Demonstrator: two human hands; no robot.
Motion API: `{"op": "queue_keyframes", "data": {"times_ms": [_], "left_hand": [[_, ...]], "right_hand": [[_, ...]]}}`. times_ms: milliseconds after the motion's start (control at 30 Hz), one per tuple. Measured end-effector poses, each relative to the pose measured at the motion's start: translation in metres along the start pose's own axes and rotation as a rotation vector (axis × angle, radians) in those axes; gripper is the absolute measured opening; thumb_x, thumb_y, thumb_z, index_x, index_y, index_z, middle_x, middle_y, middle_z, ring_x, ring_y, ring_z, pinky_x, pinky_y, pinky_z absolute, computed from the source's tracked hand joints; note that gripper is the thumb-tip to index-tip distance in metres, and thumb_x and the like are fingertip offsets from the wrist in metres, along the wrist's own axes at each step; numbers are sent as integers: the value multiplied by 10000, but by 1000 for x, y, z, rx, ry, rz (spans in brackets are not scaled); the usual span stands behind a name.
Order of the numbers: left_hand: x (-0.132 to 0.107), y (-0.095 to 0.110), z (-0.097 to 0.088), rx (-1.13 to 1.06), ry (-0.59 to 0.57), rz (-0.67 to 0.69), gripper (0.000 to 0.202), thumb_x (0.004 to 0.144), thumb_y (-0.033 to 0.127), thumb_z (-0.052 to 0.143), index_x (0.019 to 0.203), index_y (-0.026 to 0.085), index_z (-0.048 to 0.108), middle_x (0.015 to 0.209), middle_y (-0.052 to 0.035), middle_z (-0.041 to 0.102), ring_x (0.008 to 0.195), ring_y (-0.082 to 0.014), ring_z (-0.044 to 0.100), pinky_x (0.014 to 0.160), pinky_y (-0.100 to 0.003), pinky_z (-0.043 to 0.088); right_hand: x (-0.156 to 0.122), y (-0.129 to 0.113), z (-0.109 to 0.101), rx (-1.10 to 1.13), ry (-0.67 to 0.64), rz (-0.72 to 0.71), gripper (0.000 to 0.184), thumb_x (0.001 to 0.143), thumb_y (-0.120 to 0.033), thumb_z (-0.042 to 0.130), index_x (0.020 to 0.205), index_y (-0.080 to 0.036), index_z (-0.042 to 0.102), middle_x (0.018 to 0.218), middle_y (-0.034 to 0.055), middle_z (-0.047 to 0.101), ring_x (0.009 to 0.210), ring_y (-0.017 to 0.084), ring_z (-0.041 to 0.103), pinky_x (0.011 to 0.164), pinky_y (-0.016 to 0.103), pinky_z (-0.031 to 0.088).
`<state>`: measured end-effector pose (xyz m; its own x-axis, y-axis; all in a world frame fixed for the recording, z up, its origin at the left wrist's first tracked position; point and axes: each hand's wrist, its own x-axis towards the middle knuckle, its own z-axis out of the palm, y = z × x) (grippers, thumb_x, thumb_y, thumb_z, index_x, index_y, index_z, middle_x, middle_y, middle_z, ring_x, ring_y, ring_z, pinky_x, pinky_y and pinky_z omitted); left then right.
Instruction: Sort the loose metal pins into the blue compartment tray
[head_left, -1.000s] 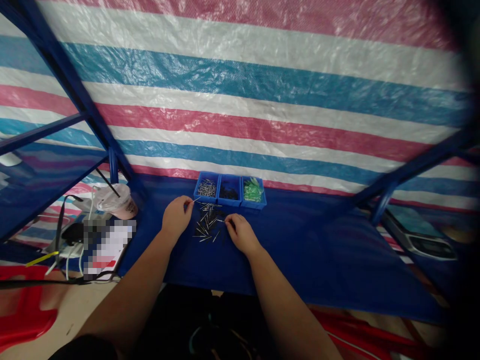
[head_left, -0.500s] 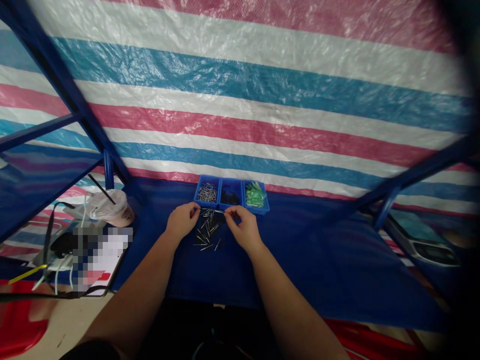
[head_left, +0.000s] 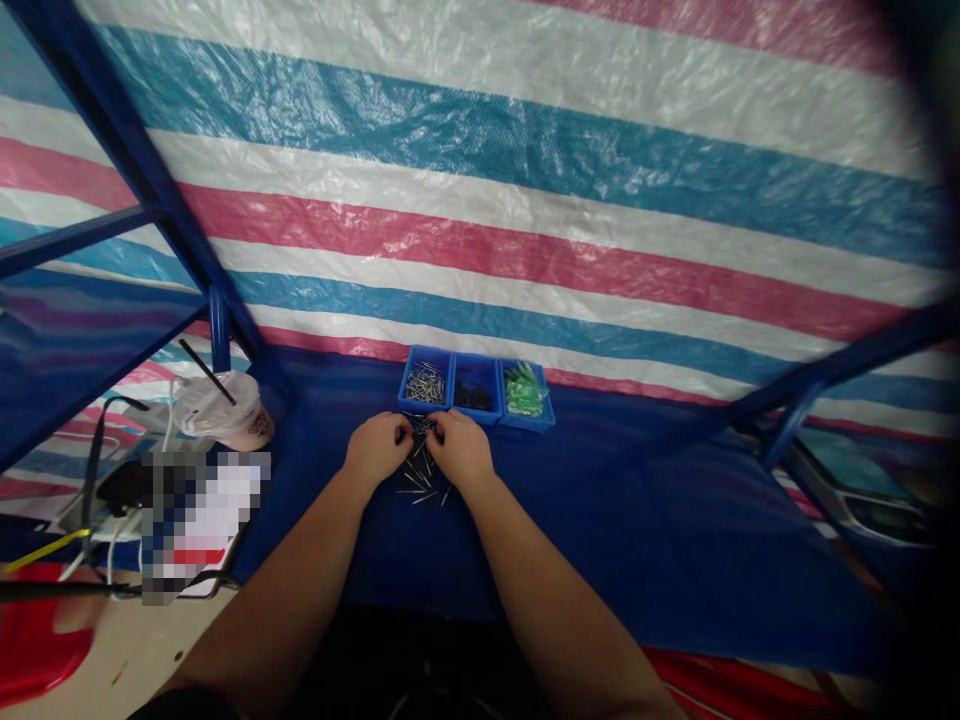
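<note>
My left hand [head_left: 379,447] and my right hand [head_left: 460,450] sit close together, fingertips curled and almost meeting. Both are just above a loose scatter of thin metal pins [head_left: 424,482] on the blue cloth. The fingers hide the top of the scatter, and I cannot tell whether they hold a pin. Behind the hands stand three joined blue bins. The left bin [head_left: 424,408] holds silver pins, the middle bin [head_left: 476,418] holds dark small parts, and the right bin [head_left: 526,424] holds green pieces.
A blue metal frame [head_left: 127,170] stands before a striped tarpaulin [head_left: 480,220]. To the left are a plastic cup with a black straw [head_left: 221,410], cables and a blurred paper [head_left: 206,520]. A device lies at the right [head_left: 855,505]. A red plastic object [head_left: 37,640] shows lower left.
Both hands have moved inward, from apart to nearly touching above the pins. The scene has also shifted slightly as my head moved.
</note>
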<state>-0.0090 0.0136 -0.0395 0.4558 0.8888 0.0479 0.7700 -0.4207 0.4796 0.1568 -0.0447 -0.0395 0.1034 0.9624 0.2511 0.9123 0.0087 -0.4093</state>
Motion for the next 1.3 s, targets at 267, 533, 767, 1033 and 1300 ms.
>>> {"op": "queue_keyframes", "data": {"times_ms": [267, 533, 767, 1033, 1300], "left_hand": [[3, -3, 4, -37, 77, 13, 261, 900, 274, 570, 1111, 276, 724, 891, -29, 690, 817, -200, 647, 720, -297, 470], [5, 0, 9, 35, 58, -12, 278, 916, 281, 559, 1137, 297, 728, 975, -40, 705, 857, -208, 653, 721, -295, 472], [3, 1, 8, 49, 57, 50, 166, 935, 305, 569, 979, 276, 726, 993, -47, 663, 943, -218, 634, 796, -306, 482], [-1, -4, 4, -70, 106, 150, 174, 983, 261, 483, 992, 228, 653, 1042, -72, 623, 1029, -225, 610, 938, -348, 492], [-1, 7, 2, -351, 297, 223, 190, 1000, 280, 452, 1010, 189, 619, 987, -66, 670, 905, -191, 628, 861, -318, 506]], "right_hand": [[2, -4, 10, -122, -55, 19, 241, 879, -228, 633, 1095, -254, 738, 1007, 109, 687, 928, 272, 615, 805, 380, 470], [-5, 2, 8, -61, -21, -29, 129, 900, -245, 657, 1000, -244, 739, 1000, 102, 638, 957, 256, 564, 837, 366, 473], [-11, 8, 5, 10, 29, -68, 84, 914, -228, 651, 946, -238, 728, 979, 84, 624, 931, 233, 560, 856, 357, 478], [-11, 16, -2, 255, 124, -181, 107, 935, -217, 624, 971, -214, 724, 980, 70, 664, 977, 217, 604, 930, 355, 485], [-9, 24, -14, 465, 125, -171, 166, 959, -254, 582, 1028, -207, 726, 954, 63, 741, 879, 201, 674, 811, 325, 521]]}}
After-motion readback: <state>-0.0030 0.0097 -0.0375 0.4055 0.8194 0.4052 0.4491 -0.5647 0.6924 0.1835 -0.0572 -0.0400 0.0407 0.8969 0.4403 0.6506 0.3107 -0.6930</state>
